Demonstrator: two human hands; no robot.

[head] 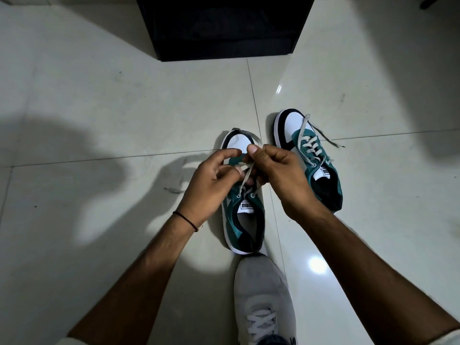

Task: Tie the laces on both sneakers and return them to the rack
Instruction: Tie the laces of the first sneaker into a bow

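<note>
So the pale tiled floor (99,108) is taking up most of the view, and the dark rack (224,28) is sitting at the far end, centre. It's the only container here, and it's so black inside that I can't tell if anything is sitting in it. Both sneakers are sitting out on the floor, well short of it. The left sneaker (249,207) is lying right in front of the person's own grey shoe (263,295), and the right sneaker (323,175) is sitting just beside it, a bit farther off. The left hand (211,175) and right hand (281,170) are meeting over the left sneaker, both with fingers curled and pinching its pale lace (245,176) just above the top eyelets, so I'm guessing the knot is only getting started. What I'm worrying about is the lace sliding out of those pinches before the loop is cinching down, since it looks flat and slack, and then the knot is just falling open. Also the right sneaker's loose lace (328,138) is trailing off over its toe onto the floor, so it's begging to get stepped on or snagged when the pair is getting carried back. There's a thin dark thread (185,220) circling the left wrist.
</note>
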